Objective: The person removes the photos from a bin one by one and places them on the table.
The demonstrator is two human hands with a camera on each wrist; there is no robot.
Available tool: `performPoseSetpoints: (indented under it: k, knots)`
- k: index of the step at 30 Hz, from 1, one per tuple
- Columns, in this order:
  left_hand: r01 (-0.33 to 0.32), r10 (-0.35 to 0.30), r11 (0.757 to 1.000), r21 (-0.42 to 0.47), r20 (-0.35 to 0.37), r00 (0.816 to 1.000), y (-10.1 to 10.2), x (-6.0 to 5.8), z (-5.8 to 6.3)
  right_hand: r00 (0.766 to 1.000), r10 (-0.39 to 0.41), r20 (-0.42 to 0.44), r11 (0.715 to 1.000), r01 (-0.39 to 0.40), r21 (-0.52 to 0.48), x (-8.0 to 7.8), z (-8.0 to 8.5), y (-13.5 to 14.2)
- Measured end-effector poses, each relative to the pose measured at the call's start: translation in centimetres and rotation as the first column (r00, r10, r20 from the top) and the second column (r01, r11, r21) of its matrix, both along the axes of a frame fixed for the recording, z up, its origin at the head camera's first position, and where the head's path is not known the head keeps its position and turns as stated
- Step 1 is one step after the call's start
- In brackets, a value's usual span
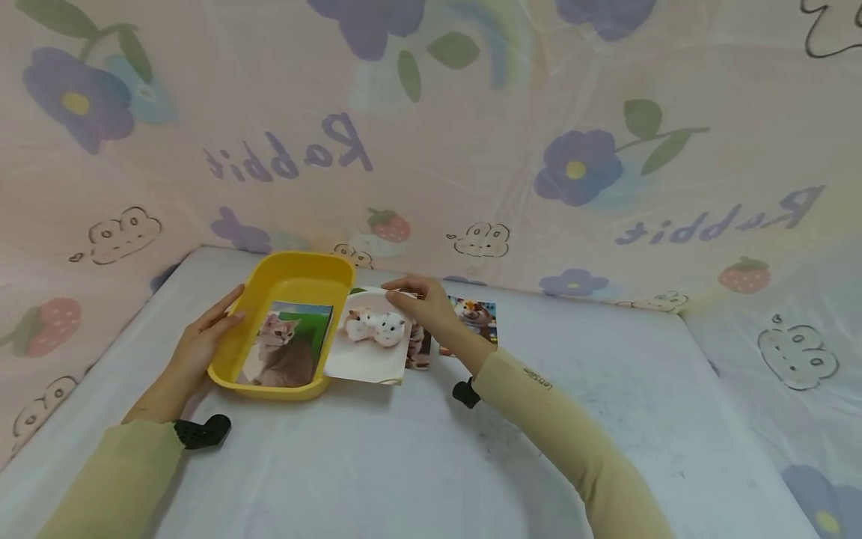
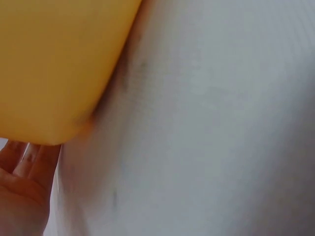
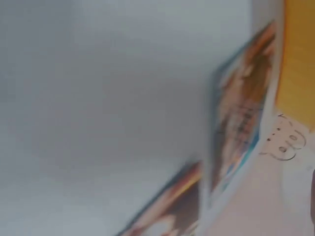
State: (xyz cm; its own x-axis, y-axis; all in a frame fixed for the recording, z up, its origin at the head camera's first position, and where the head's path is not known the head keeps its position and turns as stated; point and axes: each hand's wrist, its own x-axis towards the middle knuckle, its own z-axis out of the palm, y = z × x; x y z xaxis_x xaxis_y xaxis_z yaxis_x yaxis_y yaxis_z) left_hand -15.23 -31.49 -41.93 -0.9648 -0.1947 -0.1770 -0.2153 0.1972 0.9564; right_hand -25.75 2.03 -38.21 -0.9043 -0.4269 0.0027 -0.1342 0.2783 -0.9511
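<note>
The person's left grip (image 1: 195, 346) holds a yellow tray (image 1: 304, 290), a cat photo (image 1: 289, 348) inside. The right grip (image 1: 431, 307) pinches a hamster photo (image 1: 370, 359) at the tray's right rim.

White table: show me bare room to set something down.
Bare: right side, between the beige right sleeve and the right edge of the table; near middle, between that sleeve and the beige left sleeve. Crowded: back left to middle, by the yellow plastic tray, rectangular animal photos, left hand and right hand.
</note>
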Motion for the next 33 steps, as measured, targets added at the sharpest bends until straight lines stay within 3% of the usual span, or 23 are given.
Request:
performPoseSetpoints:
  k: [6, 16, 25, 33]
  knots:
    - [-0.003, 0.003, 1.000, -0.005, 0.013, 1.000, -0.2, 0.2, 0.0, 0.999, -0.037, 0.010, 0.997, 0.036, 0.063, 0.6, -1.1, 2.2]
    - [0.006, -0.007, 1.000, 0.014, 0.020, 1.000, -0.3, 0.1, 0.3, 0.999, 0.002, 0.050, 0.984, -0.011, 0.180, 2.0, -2.4, 4.2]
    - [0.020, -0.020, 1.000, 0.014, 0.031, 0.999, 0.0, 0.1, 0.4, 0.993, 0.114, 0.039, 0.976, -0.120, 0.179, 4.0, -3.5, 4.1]
    - [0.014, -0.015, 1.000, 0.028, 0.029, 0.999, 0.0, 0.0, 0.4, 0.986, 0.169, 0.007, 0.958, -0.166, 0.236, 5.2, -3.4, 3.3]
